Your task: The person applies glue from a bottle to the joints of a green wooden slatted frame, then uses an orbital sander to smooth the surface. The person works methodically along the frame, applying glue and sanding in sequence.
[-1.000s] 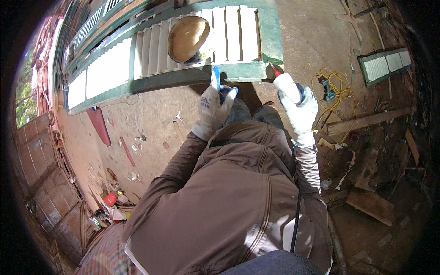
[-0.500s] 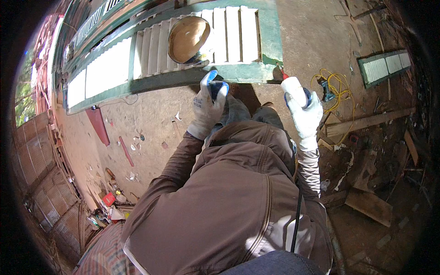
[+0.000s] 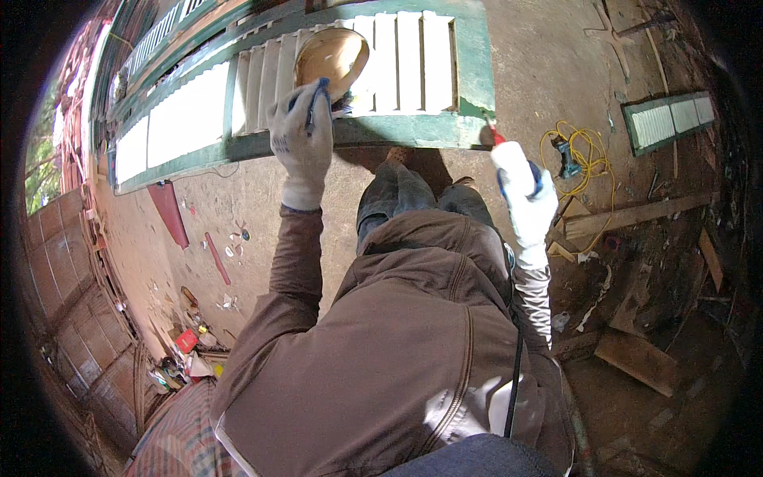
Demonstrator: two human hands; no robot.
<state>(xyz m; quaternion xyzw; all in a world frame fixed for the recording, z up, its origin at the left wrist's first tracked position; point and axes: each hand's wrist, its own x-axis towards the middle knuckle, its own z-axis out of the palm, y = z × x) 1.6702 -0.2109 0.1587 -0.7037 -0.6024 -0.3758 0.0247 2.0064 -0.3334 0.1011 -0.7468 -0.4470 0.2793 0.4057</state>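
Observation:
My right hand [image 3: 531, 197], in a white glove with a blue palm, is wrapped round a white squeeze bottle [image 3: 513, 161]. The bottle's red nozzle [image 3: 497, 137] points at the near right corner of a green-framed louvred shutter [image 3: 413, 127]. On the white slats sits a round open tub [image 3: 343, 60], tan inside. My left hand [image 3: 302, 139], gloved alike, is raised at the tub's near left rim. Its fingers are curled with the tips together, overlapping the tub; whatever they hold, if anything, is hidden.
Right of the shutter, a yellow cord [image 3: 592, 147] is coiled around a teal power tool [image 3: 566, 159]. A smaller louvred panel [image 3: 669, 119] lies farther right. Wood planks [image 3: 636, 362] and scraps are strewn at the right; a dark red piece [image 3: 168, 215] lies left.
My left hand has moved left and away from me, from the shutter's near edge to the tub, and its fingers have drawn together. My right hand keeps the bottle near the corner.

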